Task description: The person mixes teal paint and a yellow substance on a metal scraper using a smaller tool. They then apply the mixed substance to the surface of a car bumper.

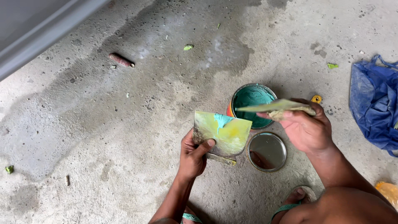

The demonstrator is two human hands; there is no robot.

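Observation:
My left hand [194, 152] grips a flat yellow-green scraper blade [222, 132] by its lower left corner; a dab of teal paste sits near the blade's top. My right hand [306, 126] holds a second flat scraper [274, 107] edge-on, its tip reaching over an open can [251, 98] whose inside is coated teal. The can stands on the concrete floor just beyond both hands. Its round metal lid [266, 152] lies on the floor below the can, between my hands.
A crumpled blue plastic bag [375, 103] lies at the right edge. A small yellow cap [316, 99] sits beside my right hand. A reddish stick [121, 60] and green scraps dot the stained concrete. A grey ledge [37, 33] runs across the top left. My sandalled foot [295, 198] is below.

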